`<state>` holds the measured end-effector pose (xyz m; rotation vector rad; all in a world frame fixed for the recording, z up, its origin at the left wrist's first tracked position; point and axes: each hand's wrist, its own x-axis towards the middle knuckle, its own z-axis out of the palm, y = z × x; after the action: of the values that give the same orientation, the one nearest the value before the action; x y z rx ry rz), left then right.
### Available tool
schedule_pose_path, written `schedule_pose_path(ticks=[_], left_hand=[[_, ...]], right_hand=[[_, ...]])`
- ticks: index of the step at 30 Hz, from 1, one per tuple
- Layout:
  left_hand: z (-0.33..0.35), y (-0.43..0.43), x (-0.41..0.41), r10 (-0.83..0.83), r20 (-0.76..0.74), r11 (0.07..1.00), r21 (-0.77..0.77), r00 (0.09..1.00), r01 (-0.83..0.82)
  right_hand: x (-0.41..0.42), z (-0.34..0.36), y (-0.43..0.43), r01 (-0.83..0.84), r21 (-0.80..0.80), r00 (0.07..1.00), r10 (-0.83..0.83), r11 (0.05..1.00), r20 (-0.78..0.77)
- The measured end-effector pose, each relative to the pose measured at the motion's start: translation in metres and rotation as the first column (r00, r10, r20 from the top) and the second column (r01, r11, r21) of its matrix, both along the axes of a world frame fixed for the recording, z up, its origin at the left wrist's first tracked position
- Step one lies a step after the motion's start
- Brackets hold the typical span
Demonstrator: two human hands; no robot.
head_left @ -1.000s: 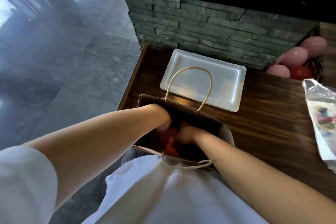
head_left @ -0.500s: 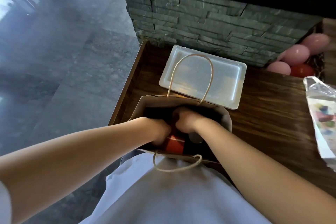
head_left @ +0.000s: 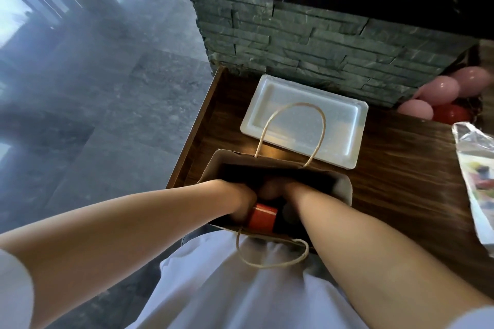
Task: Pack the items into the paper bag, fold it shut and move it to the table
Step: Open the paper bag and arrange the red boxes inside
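Both hands are down inside the paper bag (head_left: pixel 344 189) at the bench (head_left: pixel 401 181) edge. The left hand (head_left: pixel 244 201) looks wrapped round a red box (head_left: pixel 262 218); can't tell the right hand's (head_left: pixel 278 188) grip. Seat it flat at the bottom before folding.

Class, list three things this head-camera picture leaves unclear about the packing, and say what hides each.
1. Fingers of the left hand and right hand: sunk in the paper bag, so their grip is unreadable.
2. Red item: partly covered by the left hand; nature unclear.
3. Plastic packet: cut off by the right edge, print blurred.
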<state>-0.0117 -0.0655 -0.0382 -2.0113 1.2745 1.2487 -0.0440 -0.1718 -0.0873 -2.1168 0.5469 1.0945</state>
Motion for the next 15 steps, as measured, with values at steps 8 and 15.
schedule_pose_path(ticks=[8,15], left_hand=[[0.008,0.002,-0.002,0.011,-0.028,0.998,-0.060,1.000,-0.012],[-0.001,-0.002,-0.006,0.091,0.004,0.993,-0.076,0.996,-0.091]], right_hand=[[-0.006,0.007,-0.003,-0.102,-0.067,0.994,0.104,0.993,0.041],[-0.034,0.005,-0.007,0.030,-0.182,0.965,0.019,0.983,0.263]])
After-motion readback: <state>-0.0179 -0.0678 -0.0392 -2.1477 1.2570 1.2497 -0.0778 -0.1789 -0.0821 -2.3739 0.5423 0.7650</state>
